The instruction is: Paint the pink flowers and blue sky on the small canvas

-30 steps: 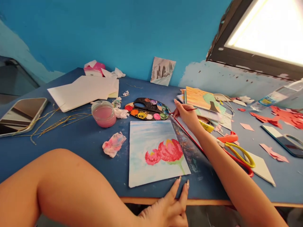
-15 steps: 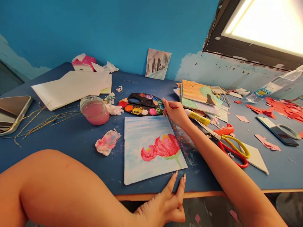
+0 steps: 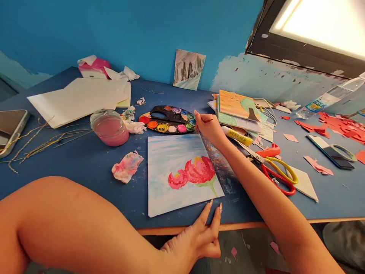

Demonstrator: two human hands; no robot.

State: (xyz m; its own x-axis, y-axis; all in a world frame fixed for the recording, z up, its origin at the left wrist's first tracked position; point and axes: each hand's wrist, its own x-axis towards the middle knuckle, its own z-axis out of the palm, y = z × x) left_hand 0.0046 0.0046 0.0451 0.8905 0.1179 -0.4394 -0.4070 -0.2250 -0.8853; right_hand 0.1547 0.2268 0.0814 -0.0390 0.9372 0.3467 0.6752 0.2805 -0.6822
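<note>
My right hand (image 3: 208, 127) is closed round a thin paintbrush (image 3: 209, 120), its dark red handle end showing by the knuckles. The bristle end is hidden at the right side of the black paint palette (image 3: 171, 128), near the green wells. In front of the palette lies a canvas (image 3: 162, 152) with red flowers on a pale blue ground. At the canvas's near edge rests my left hand (image 3: 199, 234), two fingers stretched apart and the others bent, holding nothing. A jar of pink water (image 3: 110, 129) and a paint-stained tissue (image 3: 127, 166) are left of the canvas.
Right of my forearm are scissors (image 3: 273, 163), a yellow glue tube (image 3: 236, 136) and stacked paintings (image 3: 239, 108). Farther right lie a phone (image 3: 330, 152), red paper scraps (image 3: 345, 127) and a tilted bottle (image 3: 319, 102). White sheets (image 3: 80, 99) and gold strings (image 3: 54, 142) spread left.
The whole view has shifted slightly, so things sit a little higher and to the left. My right hand stays by the palette with the paintbrush; my left hand keeps its pose.
</note>
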